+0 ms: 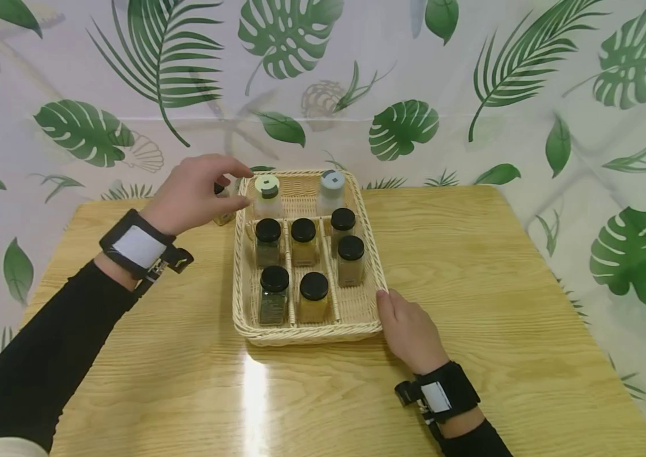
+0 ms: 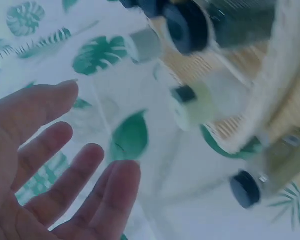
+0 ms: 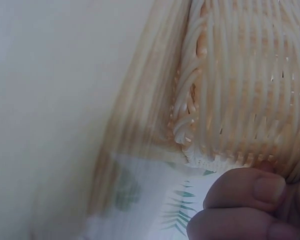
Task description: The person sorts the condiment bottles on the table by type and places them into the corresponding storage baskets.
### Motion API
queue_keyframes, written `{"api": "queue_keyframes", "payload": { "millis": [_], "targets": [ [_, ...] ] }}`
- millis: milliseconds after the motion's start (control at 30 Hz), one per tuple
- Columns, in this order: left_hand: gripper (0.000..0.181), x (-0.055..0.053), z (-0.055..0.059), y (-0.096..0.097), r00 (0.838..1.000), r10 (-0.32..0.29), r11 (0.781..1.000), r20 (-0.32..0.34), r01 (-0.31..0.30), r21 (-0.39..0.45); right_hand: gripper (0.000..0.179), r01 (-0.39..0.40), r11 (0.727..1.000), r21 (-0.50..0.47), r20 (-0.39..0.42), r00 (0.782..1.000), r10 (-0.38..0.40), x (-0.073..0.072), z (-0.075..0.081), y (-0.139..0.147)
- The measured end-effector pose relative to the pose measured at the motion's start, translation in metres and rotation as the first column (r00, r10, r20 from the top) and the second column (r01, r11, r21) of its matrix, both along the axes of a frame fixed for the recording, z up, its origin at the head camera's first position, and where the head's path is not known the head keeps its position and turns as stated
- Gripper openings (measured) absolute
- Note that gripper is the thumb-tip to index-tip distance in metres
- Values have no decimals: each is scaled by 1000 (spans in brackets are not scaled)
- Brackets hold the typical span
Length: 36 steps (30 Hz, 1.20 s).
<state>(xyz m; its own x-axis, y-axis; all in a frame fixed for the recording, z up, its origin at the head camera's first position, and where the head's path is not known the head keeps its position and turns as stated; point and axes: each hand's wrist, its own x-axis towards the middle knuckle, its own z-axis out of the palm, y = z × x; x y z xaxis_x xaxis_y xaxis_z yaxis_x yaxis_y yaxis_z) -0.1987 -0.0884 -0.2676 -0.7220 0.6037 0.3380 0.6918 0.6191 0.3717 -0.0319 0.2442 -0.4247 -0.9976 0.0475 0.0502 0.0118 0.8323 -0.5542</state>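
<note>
A pale wicker basket (image 1: 237, 279) with woven dividers stands on the table. My right hand (image 1: 412, 331) grips its near right corner; in the right wrist view the curled fingers (image 3: 245, 200) lie against the woven side. My left hand (image 1: 197, 190) is at the far left corner, fingers parted and holding nothing, close to a shaker with a yellow-green lid (image 1: 267, 185). A second shaker with a whitish lid (image 1: 332, 180) stands at the basket's far right. Several black-lidded spice jars (image 1: 303, 244) fill the smaller compartments. Outside the basket, partly behind my left hand, is another black-lidded jar (image 2: 275, 170).
The wooden table (image 1: 460, 266) extends on both sides of the basket and in front of it. Behind its far edge rises a white leaf-printed cloth (image 1: 323, 139). A strapped-on camera band (image 1: 138, 246) sits on each wrist.
</note>
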Motion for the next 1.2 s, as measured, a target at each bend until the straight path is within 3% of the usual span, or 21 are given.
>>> {"api": "queue_keyframes", "payload": {
  "millis": [200,433,633,867,1200],
  "targets": [
    [42,-22,-14,-30,994,92,996,61,-90,-26,54,3,1000,3,1,1000,-3,0,1,-2],
    [46,-45,-32,-43,984,157,986,83,-152,-68,53,14,1000,4,0,1000,-14,1,1,-1],
    [47,-57,-44,-44,979,172,982,107,-162,-98,52,3,1000,-4,-19,1000,-3,1,1,-2],
    [62,-69,-54,-43,969,197,974,151,-176,-144,51,-6,1000,-12,-17,1000,6,3,2,0],
    [66,-85,-71,-41,960,214,970,181,-188,-154,51,-5,1000,-10,-16,1000,4,2,1,1]
  ]
}}
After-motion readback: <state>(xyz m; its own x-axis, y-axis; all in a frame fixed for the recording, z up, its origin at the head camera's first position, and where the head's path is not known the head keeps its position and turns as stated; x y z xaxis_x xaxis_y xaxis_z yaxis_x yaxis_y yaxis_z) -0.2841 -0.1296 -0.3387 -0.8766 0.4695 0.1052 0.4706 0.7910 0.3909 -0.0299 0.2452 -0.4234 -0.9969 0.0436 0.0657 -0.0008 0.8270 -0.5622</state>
